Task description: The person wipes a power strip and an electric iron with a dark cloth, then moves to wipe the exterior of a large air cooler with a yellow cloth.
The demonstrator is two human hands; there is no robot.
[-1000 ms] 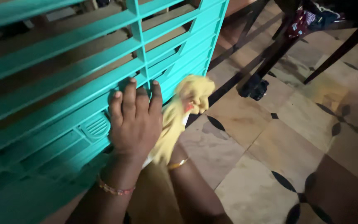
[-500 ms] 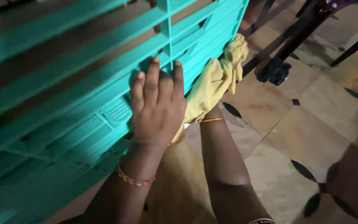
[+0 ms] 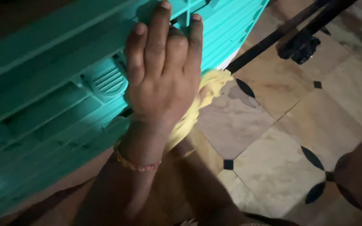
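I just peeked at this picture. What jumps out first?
A big bright teal slatted plastic piece fills the upper left. The left hand lies flat on it in the middle. A yellow cloth peeks out just right of that hand, above the tiled floor.

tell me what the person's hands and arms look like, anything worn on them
Both forearms are bare, with no sleeves in view. The left hand has short, unpainted nails and a thin beaded bracelet of orange and pink at the wrist. The right hand is hidden behind the left and a yellow cloth, so no ring or bangle can be seen there.
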